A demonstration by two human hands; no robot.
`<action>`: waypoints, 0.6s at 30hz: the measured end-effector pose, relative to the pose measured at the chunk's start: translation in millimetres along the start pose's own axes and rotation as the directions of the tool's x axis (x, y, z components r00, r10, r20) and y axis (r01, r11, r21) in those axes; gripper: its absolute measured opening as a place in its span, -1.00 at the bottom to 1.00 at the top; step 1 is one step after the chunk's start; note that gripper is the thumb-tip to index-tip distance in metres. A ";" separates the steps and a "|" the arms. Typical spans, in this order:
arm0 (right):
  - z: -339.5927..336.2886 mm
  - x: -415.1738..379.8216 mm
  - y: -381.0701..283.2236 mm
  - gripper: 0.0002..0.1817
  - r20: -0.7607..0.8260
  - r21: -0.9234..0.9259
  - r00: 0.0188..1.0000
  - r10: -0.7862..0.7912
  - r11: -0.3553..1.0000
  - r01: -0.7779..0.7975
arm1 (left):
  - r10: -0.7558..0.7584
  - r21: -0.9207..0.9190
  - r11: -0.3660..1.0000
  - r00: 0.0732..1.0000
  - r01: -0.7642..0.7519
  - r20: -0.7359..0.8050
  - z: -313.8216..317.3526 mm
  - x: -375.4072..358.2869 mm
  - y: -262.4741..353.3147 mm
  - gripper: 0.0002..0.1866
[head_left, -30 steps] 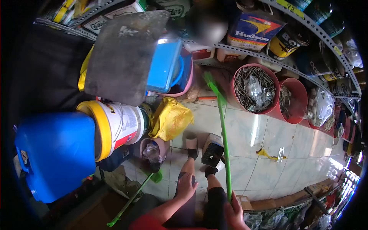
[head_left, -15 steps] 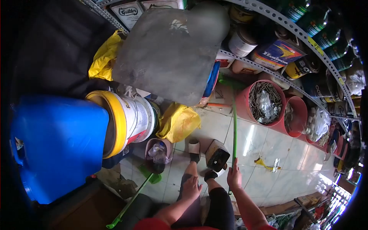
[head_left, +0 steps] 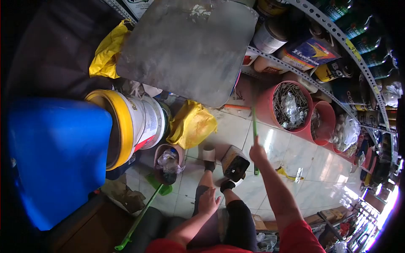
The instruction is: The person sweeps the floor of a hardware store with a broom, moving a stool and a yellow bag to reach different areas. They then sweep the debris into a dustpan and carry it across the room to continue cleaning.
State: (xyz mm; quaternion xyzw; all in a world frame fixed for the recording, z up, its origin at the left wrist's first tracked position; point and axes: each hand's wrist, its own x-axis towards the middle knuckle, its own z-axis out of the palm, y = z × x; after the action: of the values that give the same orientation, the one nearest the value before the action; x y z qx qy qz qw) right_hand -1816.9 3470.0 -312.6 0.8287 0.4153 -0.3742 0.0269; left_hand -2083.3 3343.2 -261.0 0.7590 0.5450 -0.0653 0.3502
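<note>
My right hand point(head_left: 258, 154) is wrapped round the handle of a green broom point(head_left: 255, 122). The broom reaches forward along the near pink bucket point(head_left: 263, 111); its far end is blurred. Over my left thigh lies my left hand point(head_left: 208, 202), fingers apart and holding nothing. Between my feet on the tiles stands a squarish container point(head_left: 235, 163) with a dark inside. To the left, a green dustpan point(head_left: 155, 184) with a long green handle sits beside a small pink bin point(head_left: 157, 158) with clear plastic in it.
Pink buckets of nails and plastic bags line the right, below metal shelves point(head_left: 280, 63) of cans and bottles. A dark grey board point(head_left: 181, 55) fills the front. A blue jerrycan point(head_left: 59, 156), a yellow-rimmed bucket point(head_left: 122, 139) and a yellow bag point(head_left: 192, 126) stand left. A yellow scrap point(head_left: 289, 173) lies on the floor.
My right hand has moved forward and up along with the broom, and the far end is now blurred. My left hand stays at my thigh. The view has shifted slightly.
</note>
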 end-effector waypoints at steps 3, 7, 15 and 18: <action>-4.7 -69.8 10.6 -0.31 0.184 0.010 0.982 0.038 0.999 -0.041 | -0.018 -0.022 1.000 0.998 0.020 0.064 -3.0 0.7 1.1 -0.57; -7.9 -85.1 56.5 -0.40 0.070 0.185 0.990 -0.125 0.976 0.111 | 0.045 -0.032 0.998 0.999 -0.045 0.005 2.7 0.2 -6.2 -0.61; -103.2 -117.9 -14.0 -0.44 0.044 0.090 0.994 0.102 0.990 -0.106 | 0.018 -0.045 0.999 1.000 -0.018 -0.017 1.3 -2.6 -8.6 -0.69; -69.0 -79.8 1.2 -0.40 -0.038 0.130 0.998 0.041 0.991 -0.036 | 0.023 -0.066 0.997 0.999 -0.025 -0.041 2.0 -2.0 -9.8 -0.71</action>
State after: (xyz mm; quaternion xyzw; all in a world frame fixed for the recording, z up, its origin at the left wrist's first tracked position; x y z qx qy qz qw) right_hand -1804.8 3440.4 -212.1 0.8440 0.3747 -0.3828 -0.0281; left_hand -2092.1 3342.0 -266.0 0.7545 0.5448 -0.0275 0.3649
